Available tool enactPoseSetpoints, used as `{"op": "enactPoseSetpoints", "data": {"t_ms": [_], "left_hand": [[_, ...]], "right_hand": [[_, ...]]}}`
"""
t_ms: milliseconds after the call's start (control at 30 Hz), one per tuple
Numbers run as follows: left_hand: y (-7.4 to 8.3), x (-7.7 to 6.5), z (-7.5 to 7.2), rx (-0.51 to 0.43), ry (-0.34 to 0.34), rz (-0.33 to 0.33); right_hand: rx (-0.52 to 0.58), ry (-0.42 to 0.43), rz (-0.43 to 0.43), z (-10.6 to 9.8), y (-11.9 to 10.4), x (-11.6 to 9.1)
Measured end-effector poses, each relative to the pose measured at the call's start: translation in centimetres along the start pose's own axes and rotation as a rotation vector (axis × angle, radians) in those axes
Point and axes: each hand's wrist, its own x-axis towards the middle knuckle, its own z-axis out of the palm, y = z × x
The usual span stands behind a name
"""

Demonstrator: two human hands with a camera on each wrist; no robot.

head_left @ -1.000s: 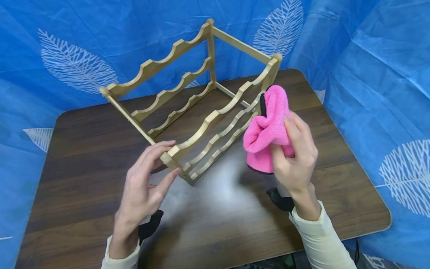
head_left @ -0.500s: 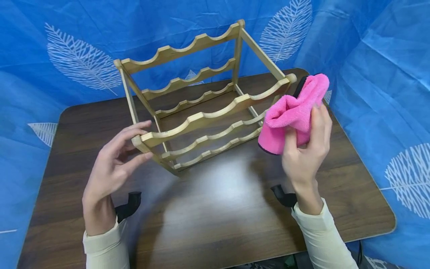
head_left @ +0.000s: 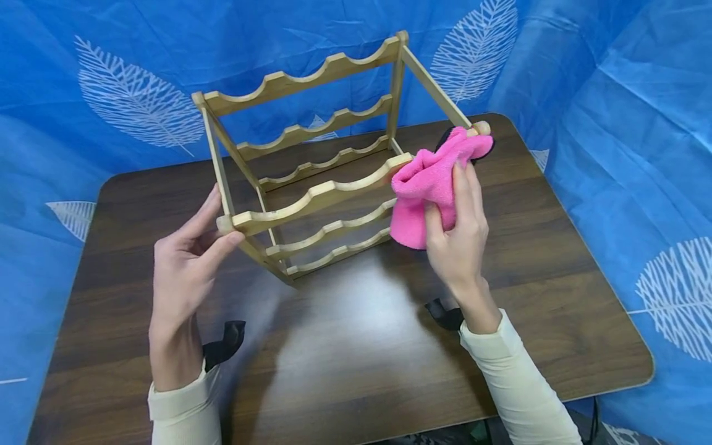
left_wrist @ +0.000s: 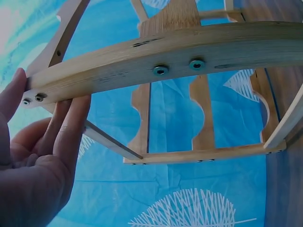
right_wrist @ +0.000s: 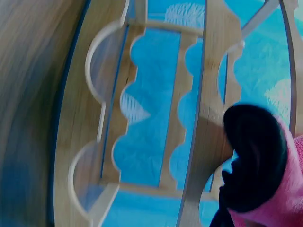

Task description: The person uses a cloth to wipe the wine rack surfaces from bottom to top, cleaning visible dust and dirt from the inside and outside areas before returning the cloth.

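Note:
A light wooden wine rack with scalloped rails stands on the table, its front turned slightly to the right. My left hand grips its front left top corner, thumb in front and fingers behind the post. In the left wrist view, that hand's fingers pinch the end of a side post with bolt heads in it. My right hand holds a bunched pink cloth with dark edging. The cloth overlaps the right end of the front top rail, hiding part of it. In the right wrist view the cloth lies by a scalloped rail.
The dark wood-grain table has rounded corners. A blue curtain with white leaf prints hangs behind it and at both sides. Black straps sit at both wrists.
The rack has turned and shifted right, its left corner moving left with my left hand. My right hand moved right, then back left, bringing the cloth onto the front top rail.

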Motion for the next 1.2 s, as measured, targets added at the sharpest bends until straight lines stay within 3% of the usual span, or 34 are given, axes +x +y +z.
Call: {"op": "enactPoseSetpoints", "data": {"t_ms": [233,633,1000,1200], "left_hand": [[-0.4,0.4,-0.2,0.057,0.005,-0.026],[-1.2,0.8,-0.5,-0.02,0.001,-0.013],[-1.3,0.8,-0.4,-0.02,0.005,-0.002],[-1.4,0.7,-0.5,-0.029,0.007,-0.002]], "right_hand": [[0.052,-0.02,-0.065,1.4,-1.3,-0.5],[0.048,-0.1,-0.142,1.7,-2.0,-1.3],[-0.155,-0.064,-0.094,0.3,-1.0,-0.3],[-0.164,-0.041,-0.093,-0.6,-0.8,0.0]]}}
